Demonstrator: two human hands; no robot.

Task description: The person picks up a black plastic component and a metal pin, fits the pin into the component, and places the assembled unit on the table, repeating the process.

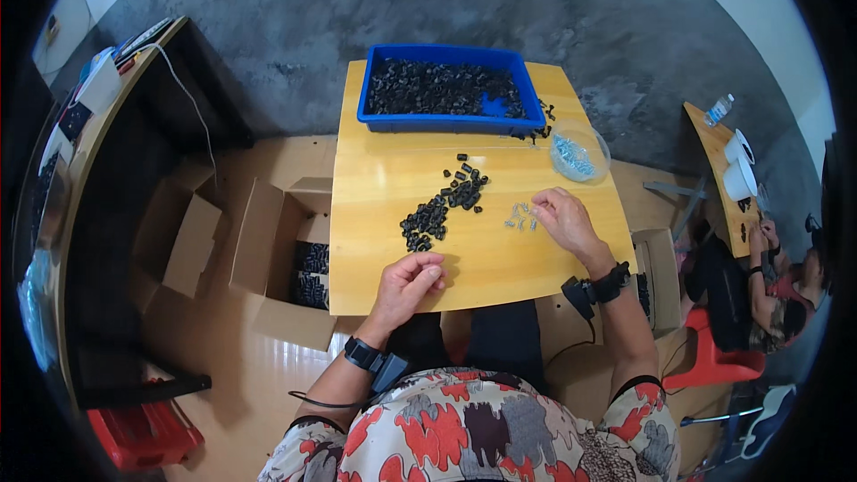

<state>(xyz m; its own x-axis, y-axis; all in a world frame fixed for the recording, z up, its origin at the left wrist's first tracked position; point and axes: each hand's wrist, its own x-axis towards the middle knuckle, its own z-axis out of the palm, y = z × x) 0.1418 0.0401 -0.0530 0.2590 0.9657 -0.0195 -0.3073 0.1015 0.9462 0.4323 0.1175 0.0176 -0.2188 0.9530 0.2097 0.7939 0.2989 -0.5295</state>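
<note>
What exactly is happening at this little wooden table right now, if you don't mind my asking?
A person sits at a small wooden table handling small parts. The right hand reaches into a cluster of small silvery screws; the left hand is curled near the table's front edge, and whether it holds anything cannot be told. A pile of small black parts lies between them. Farther back stand a blue tray of black parts and a clear bowl of screws.

Floor: rough grey concrete (446, 0), wood-toned nearer.
Furniture: small wooden table (393, 281), dark desk (107, 214) left, red stool (714, 361).
</note>
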